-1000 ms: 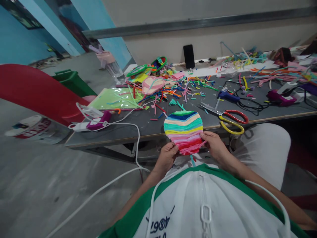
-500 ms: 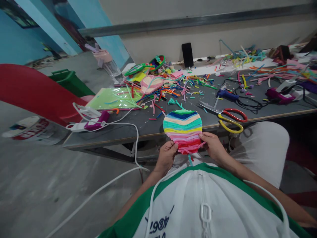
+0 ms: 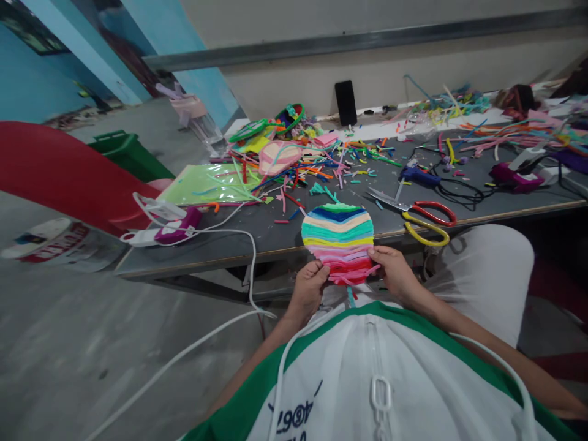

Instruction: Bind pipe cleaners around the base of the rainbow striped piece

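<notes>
A round disc of striped pipe cleaners (image 3: 339, 233) is held between my two hands at the table's front edge. Its bands run from green and blue at the top through yellow and pink to red at the bottom. My left hand (image 3: 310, 283) pinches its lower left rim, thumb on top. At the lower right rim, my right hand (image 3: 390, 267) pinches it with thumb and fingers. Just beyond the disc lies a teal twisted pipe cleaner piece (image 3: 324, 192). Scissors (image 3: 413, 214) with one red and one yellow handle rest to the right of it.
Cut pipe cleaner bits (image 3: 358, 153) litter the grey table (image 3: 275, 242). Behind the scissors lies a blue glue gun (image 3: 420, 176). A black phone (image 3: 346, 103) leans on the wall. A white cable (image 3: 253, 269) hangs over the edge from a purple-white power strip (image 3: 177, 228).
Both hands keep the same grip on the disc. The whole view has shifted very slightly; nothing else visibly differs.
</notes>
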`<state>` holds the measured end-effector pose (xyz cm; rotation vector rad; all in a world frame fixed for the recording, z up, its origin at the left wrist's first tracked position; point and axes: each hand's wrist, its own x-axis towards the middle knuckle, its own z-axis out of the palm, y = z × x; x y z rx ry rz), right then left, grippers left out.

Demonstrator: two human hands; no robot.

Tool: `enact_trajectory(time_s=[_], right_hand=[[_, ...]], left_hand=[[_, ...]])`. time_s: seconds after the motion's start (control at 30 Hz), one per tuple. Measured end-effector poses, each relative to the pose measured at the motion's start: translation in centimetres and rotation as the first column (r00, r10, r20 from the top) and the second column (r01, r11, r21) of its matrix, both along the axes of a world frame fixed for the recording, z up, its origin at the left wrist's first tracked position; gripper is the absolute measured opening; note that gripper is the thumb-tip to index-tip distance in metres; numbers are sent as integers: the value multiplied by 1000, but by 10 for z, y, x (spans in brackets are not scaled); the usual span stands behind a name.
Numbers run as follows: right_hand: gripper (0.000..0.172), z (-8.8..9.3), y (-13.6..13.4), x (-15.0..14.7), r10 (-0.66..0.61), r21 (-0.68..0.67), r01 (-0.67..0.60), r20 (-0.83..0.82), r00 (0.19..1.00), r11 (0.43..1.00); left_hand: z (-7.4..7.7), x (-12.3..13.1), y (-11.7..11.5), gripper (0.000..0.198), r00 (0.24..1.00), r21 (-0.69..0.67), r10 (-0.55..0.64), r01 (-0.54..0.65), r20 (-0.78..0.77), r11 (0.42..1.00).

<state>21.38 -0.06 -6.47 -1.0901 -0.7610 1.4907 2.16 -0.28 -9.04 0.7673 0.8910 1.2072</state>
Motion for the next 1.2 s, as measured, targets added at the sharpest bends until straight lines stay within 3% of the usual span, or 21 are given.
enact_trajectory(time_s=[0.47, 0.67, 0.9, 1.03, 1.2], right_hand=[[21, -6, 2, 0, 4, -1, -4, -5, 1000, 1000], [24, 0, 2, 5, 46, 47, -48, 38, 998, 998], [33, -5, -4, 20, 50, 42, -54, 85, 995, 998], [34, -7, -16, 27, -28, 96, -1, 301, 953, 995], [36, 0, -24, 15, 25, 128, -128, 605, 796, 983]], left_hand=[[0, 2, 0, 23, 1000, -22, 21, -20, 9, 1000], [4, -11, 2, 26, 980, -113, -193, 196, 37, 974], [17, -27, 2, 40, 958, -144, -262, 277, 116, 950], [20, -26, 2, 37, 963, -151, -264, 270, 57, 951], [23, -7, 2, 39, 982, -126, -190, 188, -7, 974]])
